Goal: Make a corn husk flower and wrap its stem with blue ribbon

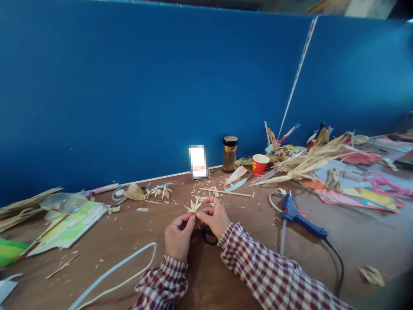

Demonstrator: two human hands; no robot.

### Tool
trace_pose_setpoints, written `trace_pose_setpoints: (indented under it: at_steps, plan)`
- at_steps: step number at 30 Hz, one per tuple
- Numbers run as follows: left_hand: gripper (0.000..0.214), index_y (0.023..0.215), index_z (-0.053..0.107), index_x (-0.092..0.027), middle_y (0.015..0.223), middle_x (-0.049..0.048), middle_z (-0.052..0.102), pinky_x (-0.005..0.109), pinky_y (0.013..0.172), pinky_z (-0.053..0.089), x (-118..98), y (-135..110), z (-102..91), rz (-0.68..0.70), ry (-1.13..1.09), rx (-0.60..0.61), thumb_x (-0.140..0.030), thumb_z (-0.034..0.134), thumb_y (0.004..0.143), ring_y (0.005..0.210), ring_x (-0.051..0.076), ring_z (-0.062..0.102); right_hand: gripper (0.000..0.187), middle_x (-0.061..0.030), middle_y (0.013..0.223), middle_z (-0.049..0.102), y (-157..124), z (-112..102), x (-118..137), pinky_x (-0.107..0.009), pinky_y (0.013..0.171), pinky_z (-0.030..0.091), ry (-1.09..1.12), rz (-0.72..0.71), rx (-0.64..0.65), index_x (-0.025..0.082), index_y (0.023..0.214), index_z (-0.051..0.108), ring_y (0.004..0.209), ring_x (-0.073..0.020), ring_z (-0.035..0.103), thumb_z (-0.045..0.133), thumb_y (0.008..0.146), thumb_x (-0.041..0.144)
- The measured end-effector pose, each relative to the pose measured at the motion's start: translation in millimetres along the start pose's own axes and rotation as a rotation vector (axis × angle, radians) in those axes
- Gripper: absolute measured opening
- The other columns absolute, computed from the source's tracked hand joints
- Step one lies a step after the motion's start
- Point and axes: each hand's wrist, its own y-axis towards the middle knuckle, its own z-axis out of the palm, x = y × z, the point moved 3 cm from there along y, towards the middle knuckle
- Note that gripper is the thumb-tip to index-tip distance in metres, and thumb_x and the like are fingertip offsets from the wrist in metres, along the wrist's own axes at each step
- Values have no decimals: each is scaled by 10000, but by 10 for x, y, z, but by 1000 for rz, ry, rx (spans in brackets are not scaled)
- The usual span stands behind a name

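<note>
A small pale flower (194, 206), made of narrow strips that look like corn husk, stands upright between my hands with its petals spread. My left hand (178, 237) pinches its base between thumb and forefinger. From the other side my right hand (215, 218) closes thumb and forefinger on the same base, its other fingers partly curled. The lower end of the flower is hidden by my fingertips. Just below my right hand lie scissors (209, 237), of which mainly a black handle loop shows. Husk scraps and a thin stick (226, 192) lie beyond my hands.
A blue glue gun (301, 218) with its cord lies at the right. Behind stand a black-lidded jar (229, 155) and a red paper cup (260, 164). Dried husks (306, 165) pile up at the back right; a green-printed sheet (69, 226) lies left. A blue partition (145, 94) closes the back.
</note>
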Motion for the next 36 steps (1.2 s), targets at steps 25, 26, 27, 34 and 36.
trace_pose_setpoints:
  at_steps: [25,26,27,34,36]
  plan:
    - [277,776,702,-135,702,59,702,261,603,496,-66,7,-36,98,191,-18,-364,649,631,638,183,629,412,50,609,609,20,-3,-30,-234,533,451,-6,-29,23,188,940,400,512,-102,563,657,618,209]
    - [277,775,701,-133,698,59,701,260,601,496,-70,4,-35,96,194,-16,-365,647,634,640,184,629,410,49,610,609,22,-2,-35,-235,535,451,-5,-31,26,188,940,398,515,-104,564,654,621,207]
    - [277,775,700,-132,693,58,700,260,599,496,-75,1,-33,95,200,-14,-366,644,637,638,183,628,408,48,614,611,23,-2,-39,-238,536,452,-4,-32,29,188,942,396,517,-104,565,651,624,206]
    - [260,748,695,-129,665,55,695,266,576,507,-124,-14,-18,101,204,-19,-357,643,635,610,183,629,408,59,590,600,32,-7,-53,-234,522,439,-15,-41,29,189,938,397,497,-103,553,651,620,208]
    - [256,741,695,-130,661,55,695,265,572,508,-141,-18,-13,106,216,-22,-357,640,636,606,183,630,410,60,585,598,32,-6,-48,-233,522,435,-19,-44,29,188,938,399,498,-104,551,653,617,208]
